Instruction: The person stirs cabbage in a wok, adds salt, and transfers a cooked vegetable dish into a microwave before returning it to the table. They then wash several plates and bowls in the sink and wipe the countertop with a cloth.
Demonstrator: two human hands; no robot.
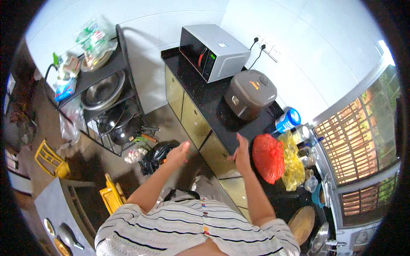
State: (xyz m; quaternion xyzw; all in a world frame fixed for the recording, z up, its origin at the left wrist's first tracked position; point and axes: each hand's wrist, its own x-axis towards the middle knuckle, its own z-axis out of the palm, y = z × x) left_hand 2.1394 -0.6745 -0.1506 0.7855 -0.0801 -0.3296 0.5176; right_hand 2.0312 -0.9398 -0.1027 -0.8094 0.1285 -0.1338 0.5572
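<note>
The right hand (241,154) is hovering over the front edge of the black countertop (200,96), fingers held straight and together, released and grasping nothing. It is sitting just beside the red plastic bag (268,157), which is lying on that countertop toward the window end, apparently not touching it. The left hand (178,153) is hanging off the countertop's front edge, out over the floor, fingers loosely open and holding nothing.

Past the red bag, a yellow plastic bag (292,164) is leaning against it. Further along the countertop from the right hand, a grey rice cooker (250,94) is standing, and beyond that a silver microwave (213,51) at the far end. A blue-and-white canister (288,120) is lying near the cooker. Across the floor from the countertop, a black metal rack (106,98) is holding pans and bowls.
</note>
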